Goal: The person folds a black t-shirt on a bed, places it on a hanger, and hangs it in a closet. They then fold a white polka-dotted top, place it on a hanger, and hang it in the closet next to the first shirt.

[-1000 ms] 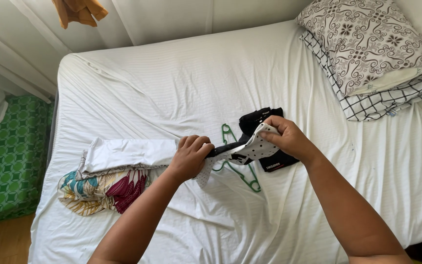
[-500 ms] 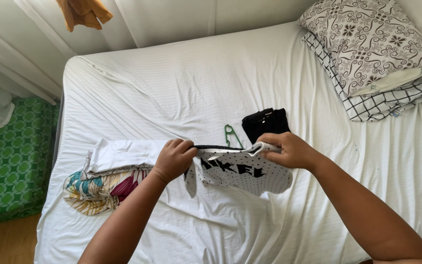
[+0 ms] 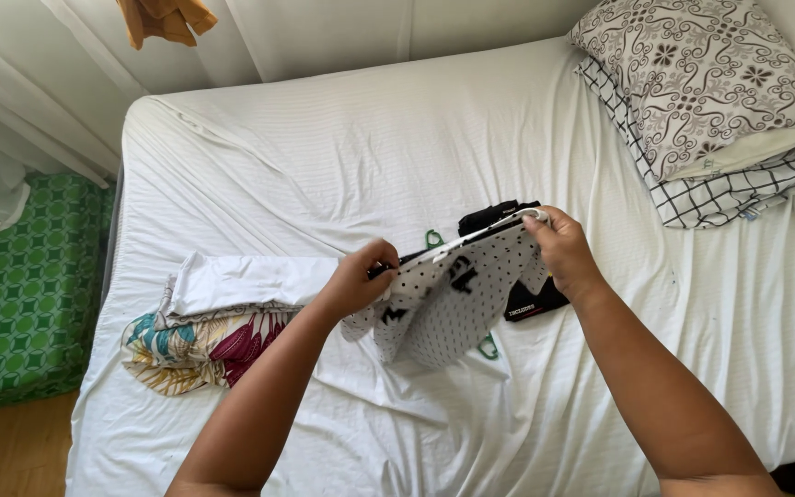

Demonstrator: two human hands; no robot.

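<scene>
Both hands hold one garment up over the middle of the white-sheeted bed (image 3: 342, 156). The left hand (image 3: 361, 279) is curled into a loose fist, fingers folded over the near end of the white dotted garment (image 3: 457, 308) and the dark band along its top edge; nothing of the palm shows. The right hand (image 3: 558, 250) grips the far end of that same edge, thumb on top and fingers wrapped beneath, pinching the cloth tight where it bunches into a small white knot at the fingertips. Between the two hands the top edge runs taut on a slant, higher at the right, and the cloth hangs below it in a loose fold, white with small black dots and some large black shapes. Just behind the garment, lying on the sheet, is a folded black piece of clothing (image 3: 494, 217), partly hidden by the hanging cloth. Bits of a green hanger (image 3: 488, 348) peek out above and below the garment. Beside the left forearm lies a folded white cloth (image 3: 250, 278) on top of a leaf-patterned colourful fabric (image 3: 200, 348). At the head of the bed a patterned pillow (image 3: 701, 78) sits on a checked pillow (image 3: 738, 189).
</scene>
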